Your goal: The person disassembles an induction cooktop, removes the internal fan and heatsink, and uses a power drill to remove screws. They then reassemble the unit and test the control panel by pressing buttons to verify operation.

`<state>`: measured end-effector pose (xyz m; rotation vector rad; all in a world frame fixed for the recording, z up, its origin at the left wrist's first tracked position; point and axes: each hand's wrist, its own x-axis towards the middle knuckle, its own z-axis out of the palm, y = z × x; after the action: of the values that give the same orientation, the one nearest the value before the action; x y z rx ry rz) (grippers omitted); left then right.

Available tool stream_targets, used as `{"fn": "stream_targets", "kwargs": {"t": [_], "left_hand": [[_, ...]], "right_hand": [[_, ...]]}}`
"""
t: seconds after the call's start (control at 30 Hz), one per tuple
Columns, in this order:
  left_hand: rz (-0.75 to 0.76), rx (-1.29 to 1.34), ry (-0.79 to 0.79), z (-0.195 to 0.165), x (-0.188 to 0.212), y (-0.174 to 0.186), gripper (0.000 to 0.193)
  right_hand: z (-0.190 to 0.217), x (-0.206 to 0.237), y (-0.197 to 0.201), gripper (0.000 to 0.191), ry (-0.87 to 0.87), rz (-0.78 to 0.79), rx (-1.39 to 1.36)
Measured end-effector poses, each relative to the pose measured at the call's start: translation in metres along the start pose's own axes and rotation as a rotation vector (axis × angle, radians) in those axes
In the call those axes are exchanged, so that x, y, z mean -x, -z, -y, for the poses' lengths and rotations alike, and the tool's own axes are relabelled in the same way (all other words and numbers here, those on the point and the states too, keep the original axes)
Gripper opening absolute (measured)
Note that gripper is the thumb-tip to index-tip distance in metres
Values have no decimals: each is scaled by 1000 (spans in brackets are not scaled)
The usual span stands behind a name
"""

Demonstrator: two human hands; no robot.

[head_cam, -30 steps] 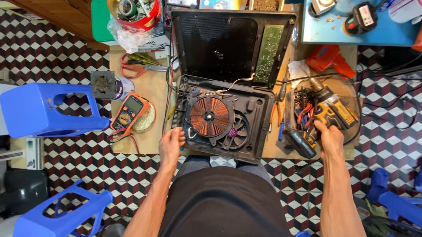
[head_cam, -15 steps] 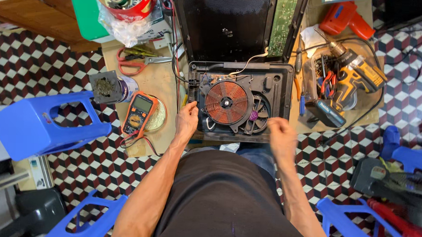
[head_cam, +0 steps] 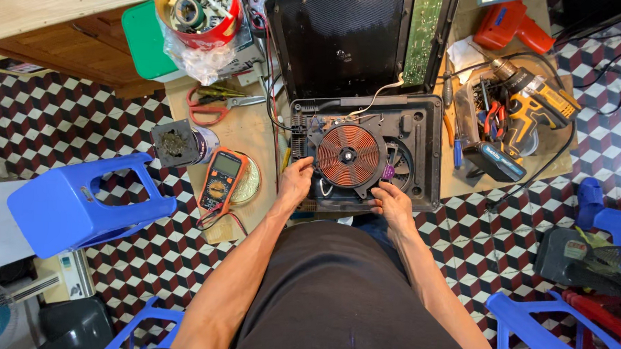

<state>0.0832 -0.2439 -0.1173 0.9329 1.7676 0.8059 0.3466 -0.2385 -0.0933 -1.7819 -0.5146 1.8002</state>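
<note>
- Two hands worked at the opened induction cooker base (head_cam: 422, 134), which lay on the wooden bench (head_cam: 247, 127) directly before the person
- The left hand (head_cam: 296, 181) rested at the left rim of the copper coil (head_cam: 350, 155), fingers curled onto its carrier; a full grip could not be confirmed
- The right hand (head_cam: 392, 201) sat at the coil's lower right edge, fingertips pinching at the carrier beside a small purple part (head_cam: 387, 172)
- The cooker's lid (head_cam: 343, 38) stood hinged back, apparently to expose the interior
- A multimeter (head_cam: 221, 179) lay just left of the base, within reach
- A cordless drill (head_cam: 533, 110) lay to the right among loose tools; red-handled scissors (head_cam: 216, 109) lay upper left
</note>
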Motion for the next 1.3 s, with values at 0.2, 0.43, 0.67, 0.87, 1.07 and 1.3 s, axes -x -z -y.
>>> {"fn": "stream_targets", "kwargs": {"t": [0.2, 0.43, 0.67, 0.87, 1.07, 1.3], "left_hand": [[-18, -79, -63, -13, -11, -5, 43], [0, 45, 143, -24, -12, -3, 45], [50, 374, 259, -18, -18, -1, 46], [77, 453, 278, -16, -18, -1, 50], [105, 528, 312, -12, -18, 3, 50], [88, 582, 316, -6, -11, 4, 39]], "right_hand": [[19, 0, -15, 53, -41, -36, 30], [26, 11, -21, 45, 36, -78, 34], [36, 21, -25, 33, 173, -219, 197], [35, 22, -31, 25, 264, -248, 185], [50, 43, -40, 24, 405, -168, 224], [76, 100, -60, 21, 666, -42, 645]]}}
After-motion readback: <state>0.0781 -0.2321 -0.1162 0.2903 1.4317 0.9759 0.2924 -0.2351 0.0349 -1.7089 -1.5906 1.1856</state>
